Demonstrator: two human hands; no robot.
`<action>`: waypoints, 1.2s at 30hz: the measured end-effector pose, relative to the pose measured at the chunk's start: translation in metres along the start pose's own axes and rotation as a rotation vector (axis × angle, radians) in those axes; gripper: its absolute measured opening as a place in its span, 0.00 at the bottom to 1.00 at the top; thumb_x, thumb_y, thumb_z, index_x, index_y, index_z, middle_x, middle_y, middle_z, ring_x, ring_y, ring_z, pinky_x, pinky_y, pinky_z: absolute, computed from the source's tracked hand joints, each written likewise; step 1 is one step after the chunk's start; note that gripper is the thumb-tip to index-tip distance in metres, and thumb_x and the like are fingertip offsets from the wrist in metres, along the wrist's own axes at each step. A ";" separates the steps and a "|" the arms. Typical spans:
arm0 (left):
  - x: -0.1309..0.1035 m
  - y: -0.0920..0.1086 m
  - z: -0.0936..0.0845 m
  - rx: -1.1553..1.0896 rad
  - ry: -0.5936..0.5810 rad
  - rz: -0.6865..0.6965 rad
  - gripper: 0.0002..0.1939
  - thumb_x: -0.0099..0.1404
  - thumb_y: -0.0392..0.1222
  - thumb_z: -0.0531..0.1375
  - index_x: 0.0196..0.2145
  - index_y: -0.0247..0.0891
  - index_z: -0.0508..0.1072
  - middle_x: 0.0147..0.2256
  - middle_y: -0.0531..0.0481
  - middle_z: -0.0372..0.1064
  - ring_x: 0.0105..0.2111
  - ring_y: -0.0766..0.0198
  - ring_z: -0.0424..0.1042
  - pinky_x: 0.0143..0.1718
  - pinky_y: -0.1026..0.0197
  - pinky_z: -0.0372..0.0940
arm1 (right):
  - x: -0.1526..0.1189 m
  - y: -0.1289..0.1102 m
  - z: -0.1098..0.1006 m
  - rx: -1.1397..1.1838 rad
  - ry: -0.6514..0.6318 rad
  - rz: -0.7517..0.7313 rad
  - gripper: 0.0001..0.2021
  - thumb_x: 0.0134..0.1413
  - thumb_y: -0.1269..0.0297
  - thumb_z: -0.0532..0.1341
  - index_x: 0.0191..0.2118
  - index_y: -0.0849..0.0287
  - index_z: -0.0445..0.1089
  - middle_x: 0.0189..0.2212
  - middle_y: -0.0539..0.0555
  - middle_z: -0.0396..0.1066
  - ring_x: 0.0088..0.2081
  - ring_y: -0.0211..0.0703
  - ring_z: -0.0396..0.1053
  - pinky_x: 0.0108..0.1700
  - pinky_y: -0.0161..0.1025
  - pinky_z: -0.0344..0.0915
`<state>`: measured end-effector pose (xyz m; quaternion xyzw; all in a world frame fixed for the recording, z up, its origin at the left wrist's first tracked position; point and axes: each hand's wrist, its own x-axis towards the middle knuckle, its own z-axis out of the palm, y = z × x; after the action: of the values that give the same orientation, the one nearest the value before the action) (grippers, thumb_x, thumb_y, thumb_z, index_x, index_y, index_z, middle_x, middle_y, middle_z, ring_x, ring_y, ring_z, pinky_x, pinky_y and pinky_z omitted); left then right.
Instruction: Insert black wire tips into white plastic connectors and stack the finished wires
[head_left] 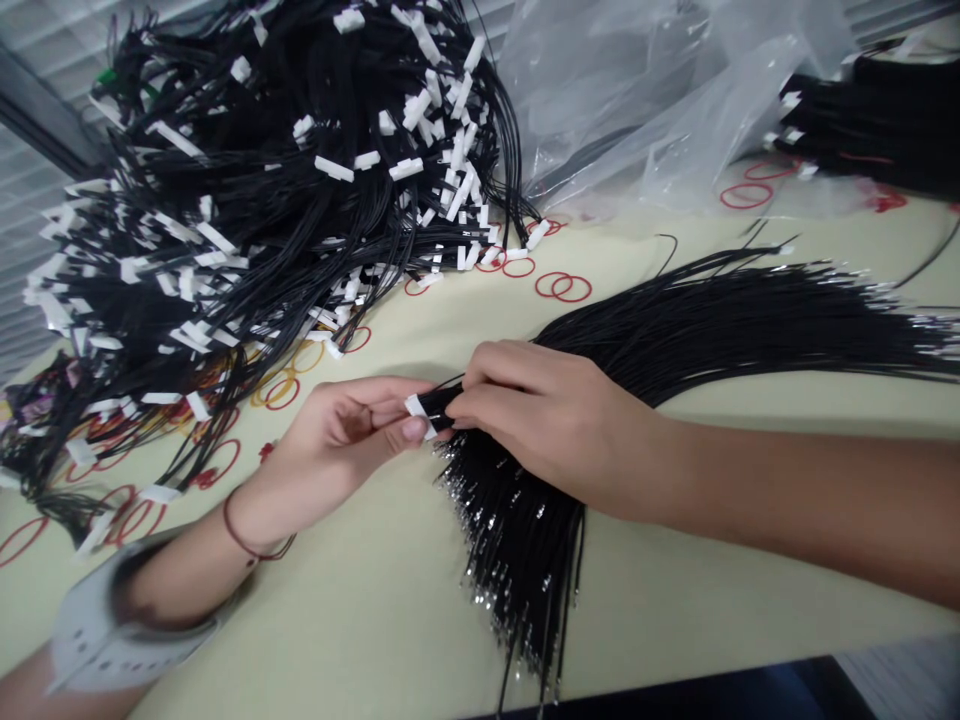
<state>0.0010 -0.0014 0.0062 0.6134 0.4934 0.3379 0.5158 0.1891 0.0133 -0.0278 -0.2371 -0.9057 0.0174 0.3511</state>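
Between thumb and fingers, my left hand (360, 425) pinches a small white connector (420, 412) with black wires running from it. Just to the right, my right hand (547, 415) is closed on those black wires close behind the connector. Below it spreads a fan of loose black wires (517, 550) with shiny metal tips. A long bundle of black wires (675, 320) curves away to the right from behind my right hand, its ends also tipped with metal. My right fingertips partly hide the wires they hold.
A big heap of black wires (300, 130) with white connectors fills the upper left. Red rubber bands (562, 287) lie scattered on the pale table (322, 640). Clear plastic bags (675, 100) and another black wire bundle (885, 120) sit at the back right. A dark flat object (720, 695) borders the front.
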 end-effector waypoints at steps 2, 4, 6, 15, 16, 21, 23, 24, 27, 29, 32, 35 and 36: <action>0.000 0.000 0.000 0.017 0.014 0.016 0.11 0.54 0.28 0.62 0.33 0.41 0.78 0.23 0.55 0.75 0.23 0.73 0.72 0.25 0.76 0.67 | 0.000 0.000 0.000 0.018 0.026 -0.008 0.10 0.51 0.79 0.52 0.30 0.67 0.69 0.28 0.54 0.62 0.29 0.34 0.56 0.31 0.32 0.58; 0.000 -0.001 -0.001 0.028 0.026 0.019 0.11 0.53 0.28 0.62 0.33 0.40 0.78 0.23 0.54 0.75 0.24 0.71 0.72 0.26 0.74 0.68 | 0.001 0.001 0.000 0.047 0.062 -0.021 0.10 0.53 0.78 0.51 0.29 0.67 0.69 0.27 0.54 0.62 0.29 0.34 0.56 0.31 0.32 0.58; 0.000 -0.002 -0.001 0.030 0.031 0.000 0.11 0.53 0.28 0.62 0.33 0.40 0.77 0.23 0.54 0.75 0.24 0.70 0.73 0.26 0.73 0.68 | 0.001 0.002 0.001 0.083 0.103 -0.040 0.11 0.54 0.77 0.50 0.28 0.67 0.69 0.27 0.54 0.63 0.29 0.34 0.56 0.30 0.32 0.58; 0.000 -0.001 -0.002 0.003 -0.037 -0.059 0.10 0.55 0.28 0.61 0.34 0.39 0.77 0.25 0.53 0.76 0.26 0.70 0.74 0.26 0.74 0.68 | -0.001 0.006 0.001 0.145 0.139 -0.065 0.10 0.53 0.77 0.51 0.27 0.66 0.68 0.28 0.54 0.65 0.30 0.35 0.60 0.30 0.33 0.58; 0.000 -0.001 -0.003 0.001 -0.046 -0.058 0.11 0.55 0.28 0.61 0.34 0.39 0.77 0.26 0.53 0.76 0.26 0.70 0.74 0.26 0.75 0.67 | -0.001 0.006 0.001 0.143 0.133 -0.063 0.10 0.54 0.76 0.51 0.27 0.65 0.68 0.28 0.54 0.65 0.30 0.34 0.60 0.30 0.33 0.58; 0.000 0.000 -0.003 -0.021 -0.053 -0.048 0.12 0.55 0.26 0.61 0.33 0.41 0.77 0.25 0.55 0.76 0.26 0.72 0.74 0.27 0.77 0.67 | 0.000 0.004 0.001 0.133 0.137 -0.066 0.12 0.55 0.75 0.50 0.26 0.65 0.68 0.28 0.54 0.65 0.29 0.34 0.59 0.30 0.33 0.58; 0.000 0.000 -0.003 -0.033 -0.059 -0.044 0.13 0.55 0.26 0.61 0.33 0.41 0.77 0.25 0.55 0.76 0.26 0.72 0.74 0.28 0.76 0.67 | 0.001 0.003 0.001 0.126 0.143 -0.065 0.12 0.56 0.74 0.51 0.26 0.66 0.69 0.28 0.54 0.65 0.29 0.34 0.59 0.30 0.33 0.58; 0.000 -0.001 -0.003 -0.038 -0.062 -0.041 0.12 0.55 0.26 0.61 0.33 0.41 0.77 0.24 0.55 0.76 0.27 0.72 0.74 0.28 0.76 0.68 | 0.001 0.003 0.001 0.123 0.146 -0.063 0.13 0.56 0.74 0.51 0.26 0.66 0.69 0.27 0.54 0.65 0.29 0.33 0.59 0.30 0.33 0.58; 0.000 -0.002 -0.004 -0.027 -0.068 -0.038 0.11 0.54 0.28 0.61 0.34 0.40 0.77 0.26 0.53 0.77 0.27 0.69 0.75 0.29 0.73 0.69 | 0.002 0.002 0.002 0.138 0.141 -0.056 0.14 0.57 0.72 0.50 0.26 0.66 0.69 0.27 0.53 0.65 0.29 0.33 0.59 0.30 0.32 0.58; 0.000 -0.003 -0.005 -0.007 -0.076 -0.043 0.11 0.54 0.28 0.62 0.34 0.39 0.77 0.27 0.51 0.77 0.28 0.68 0.75 0.28 0.72 0.69 | 0.002 0.002 0.002 0.159 0.124 -0.055 0.14 0.58 0.72 0.49 0.27 0.66 0.70 0.27 0.53 0.65 0.29 0.32 0.60 0.30 0.32 0.58; -0.002 -0.005 -0.005 0.005 -0.069 -0.049 0.12 0.53 0.28 0.62 0.35 0.40 0.77 0.27 0.52 0.77 0.25 0.69 0.75 0.26 0.73 0.68 | 0.001 0.002 0.003 0.183 0.097 -0.040 0.13 0.57 0.73 0.51 0.28 0.65 0.70 0.27 0.52 0.66 0.29 0.32 0.60 0.30 0.31 0.58; -0.003 -0.004 -0.003 0.011 -0.054 -0.034 0.12 0.52 0.27 0.63 0.33 0.40 0.78 0.26 0.53 0.77 0.25 0.69 0.75 0.28 0.72 0.69 | 0.003 0.002 0.000 0.160 0.082 -0.043 0.12 0.56 0.73 0.51 0.29 0.64 0.71 0.27 0.52 0.66 0.28 0.32 0.60 0.29 0.31 0.57; -0.002 -0.003 -0.003 0.012 -0.044 -0.023 0.11 0.52 0.27 0.63 0.32 0.40 0.78 0.26 0.53 0.77 0.26 0.69 0.75 0.28 0.72 0.69 | 0.004 0.002 -0.002 0.126 0.081 -0.059 0.12 0.56 0.73 0.51 0.29 0.64 0.71 0.27 0.51 0.66 0.28 0.32 0.59 0.29 0.31 0.56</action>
<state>-0.0030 -0.0029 0.0040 0.6179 0.4912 0.3154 0.5267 0.1883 0.0164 -0.0237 -0.1881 -0.8945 0.0544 0.4020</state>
